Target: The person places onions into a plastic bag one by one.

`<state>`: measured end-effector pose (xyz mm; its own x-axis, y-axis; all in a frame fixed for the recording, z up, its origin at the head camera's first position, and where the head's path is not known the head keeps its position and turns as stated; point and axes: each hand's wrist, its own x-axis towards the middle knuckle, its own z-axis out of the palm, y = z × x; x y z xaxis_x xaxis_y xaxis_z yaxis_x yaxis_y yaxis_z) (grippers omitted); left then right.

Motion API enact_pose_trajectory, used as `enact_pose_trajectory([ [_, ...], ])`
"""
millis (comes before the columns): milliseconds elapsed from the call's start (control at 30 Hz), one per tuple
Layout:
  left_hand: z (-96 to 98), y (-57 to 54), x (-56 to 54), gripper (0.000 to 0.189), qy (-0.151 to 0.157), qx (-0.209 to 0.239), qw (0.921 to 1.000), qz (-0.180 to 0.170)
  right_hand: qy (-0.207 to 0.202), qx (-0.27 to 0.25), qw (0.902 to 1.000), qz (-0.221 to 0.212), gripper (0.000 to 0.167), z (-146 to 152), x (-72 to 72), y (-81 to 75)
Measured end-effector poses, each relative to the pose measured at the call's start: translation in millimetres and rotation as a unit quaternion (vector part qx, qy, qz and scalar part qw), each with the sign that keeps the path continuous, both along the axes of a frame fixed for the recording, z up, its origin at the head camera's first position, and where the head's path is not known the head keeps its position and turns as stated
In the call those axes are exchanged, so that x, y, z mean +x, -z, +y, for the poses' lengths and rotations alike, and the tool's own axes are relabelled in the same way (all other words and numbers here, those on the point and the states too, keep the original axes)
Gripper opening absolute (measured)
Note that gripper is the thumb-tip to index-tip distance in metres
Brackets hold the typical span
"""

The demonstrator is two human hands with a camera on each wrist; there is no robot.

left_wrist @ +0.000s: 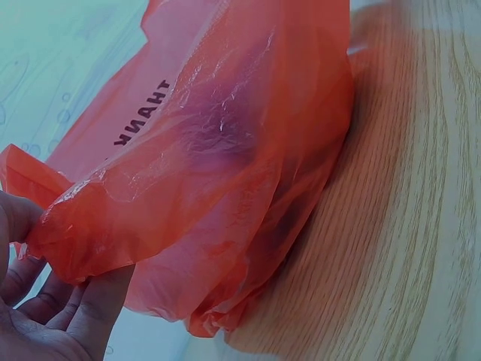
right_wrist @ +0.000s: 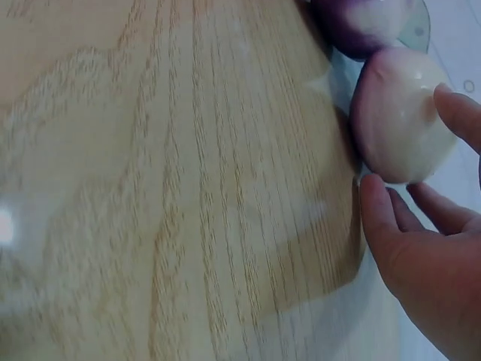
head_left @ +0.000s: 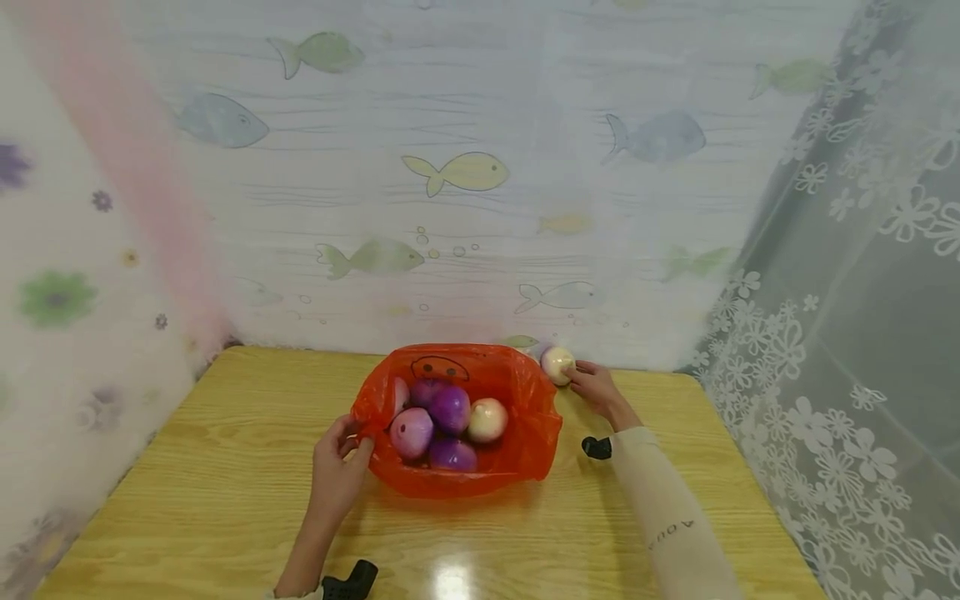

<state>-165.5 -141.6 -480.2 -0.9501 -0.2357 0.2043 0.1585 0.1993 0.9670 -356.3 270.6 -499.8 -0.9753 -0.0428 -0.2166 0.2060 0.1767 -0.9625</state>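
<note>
A red plastic bag (head_left: 532,400) sits on the table with its mouth spread wide. Inside are several onions, purple ones (head_left: 450,410) and a pale one (head_left: 487,420). My left hand (head_left: 341,467) grips the bag's left rim, and the left wrist view shows its film bunched between thumb and fingers. Beyond the bag's right side, my right hand (head_left: 597,390) has its fingertips at a pale onion (right_wrist: 402,116) with a purple flank. Its fingers (right_wrist: 456,111) are spread around the near side of that onion. A darker purple onion (right_wrist: 364,22) lies just behind it.
The wooden table (head_left: 225,467) ends at a back edge against a fish-patterned curtain (head_left: 465,275). A flowered sheer curtain (head_left: 847,350) hangs at the right. Dark wrist-worn devices (head_left: 597,448) show on both arms.
</note>
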Motion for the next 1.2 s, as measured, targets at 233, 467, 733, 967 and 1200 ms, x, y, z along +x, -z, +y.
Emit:
enact_pose_trajectory([
  [233, 2.9, -3.6, 1.2, 0.031, -0.002, 0.003, 1.0, -0.003, 0.005, 0.033, 0.9994, 0.007, 0.06, -5, -2.3, 2.0],
  [467, 3.8, -5.3, 2.4, 0.031, -0.001, 0.009, 0.9999, -0.008, 0.001, 0.053, 0.9985, 0.017, 0.062, -7, 0.1, 3.7],
  [733, 1.4, -4.2, 3.3, 0.033, 0.003, 0.003, 0.9996, -0.029, -0.003, 0.06, 0.998, 0.021, 0.074, -4, 7.5, -2.5],
  [967, 0.8, -2.0, 2.0, 0.034, -0.005, -0.006, 0.9996, -0.027, -0.015, 0.041, 0.9984, 0.037, 0.074, 2, 12.4, 2.2],
  [1200, 1.4, -1.3, 3.4, 0.032, -0.008, -0.005, 0.9998, -0.015, -0.002, 0.012, 0.9984, 0.055, 0.071, 6, 22.2, 0.1],
])
